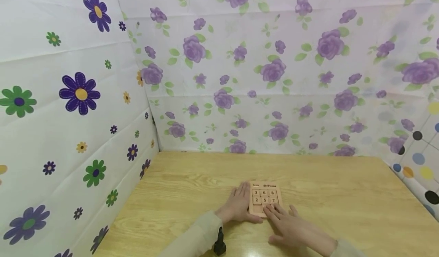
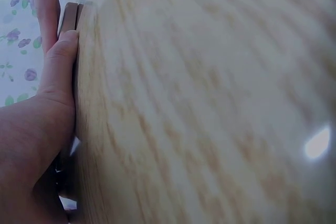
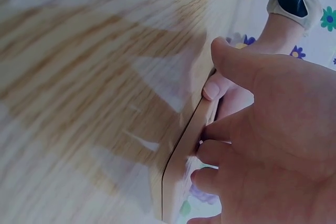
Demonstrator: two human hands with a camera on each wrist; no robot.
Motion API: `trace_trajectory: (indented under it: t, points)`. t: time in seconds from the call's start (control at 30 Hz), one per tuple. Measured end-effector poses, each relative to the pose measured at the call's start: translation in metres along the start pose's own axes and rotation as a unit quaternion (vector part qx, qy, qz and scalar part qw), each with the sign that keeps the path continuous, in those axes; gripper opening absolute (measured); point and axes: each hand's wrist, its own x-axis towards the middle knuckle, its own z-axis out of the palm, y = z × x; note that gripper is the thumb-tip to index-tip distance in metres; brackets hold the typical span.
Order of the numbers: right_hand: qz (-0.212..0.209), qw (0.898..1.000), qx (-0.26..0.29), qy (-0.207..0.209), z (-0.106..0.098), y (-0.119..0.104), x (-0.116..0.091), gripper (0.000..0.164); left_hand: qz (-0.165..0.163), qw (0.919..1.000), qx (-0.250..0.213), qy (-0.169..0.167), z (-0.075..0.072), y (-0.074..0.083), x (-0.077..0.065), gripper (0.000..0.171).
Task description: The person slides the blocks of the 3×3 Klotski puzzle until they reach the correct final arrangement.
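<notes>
With our left hand (image 1: pixel 237 205), fingers straight, we touch the number board (image 1: pixel 279 196) on the bench (image 1: pixel 188 181). Our right hand (image 1: pixel 289 226) touches the tiles (image 1: pixel 264 200), fingers spread.

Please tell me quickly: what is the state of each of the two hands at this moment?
Left hand: open, touching an edge of the number board.
Right hand: open, touching the board's near part.

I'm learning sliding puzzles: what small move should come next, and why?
Perhaps slide the square pale wooden tile marked 2 down one row: the slot below looks bare, and the right hand rests close by on the rectangular pale wooden board.
</notes>
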Motion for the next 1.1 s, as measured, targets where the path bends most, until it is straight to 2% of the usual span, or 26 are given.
trace_trajectory:
  t: [0.53, 0.9, 1.1]
  points:
    - [-0.003, 1.0, 0.016, -0.006, 0.0094, 0.0036, -0.0001, 0.087, -0.001, 1.0, -0.008, -0.004, 0.0041, 0.0014, -0.0048, 0.13]
    - [-0.008, 0.999, 0.027, -0.017, 0.005, 0.0085, 0.0024, 0.083, -0.006, 1.0, -0.005, 0.001, 0.0045, 0.0015, -0.0032, 0.13]
    - [-0.014, 0.999, 0.029, -0.007, 0.0005, 0.0102, 0.0015, 0.082, -0.003, 1.0, 0.002, 0.008, 0.0031, 0.0025, -0.0008, 0.131]
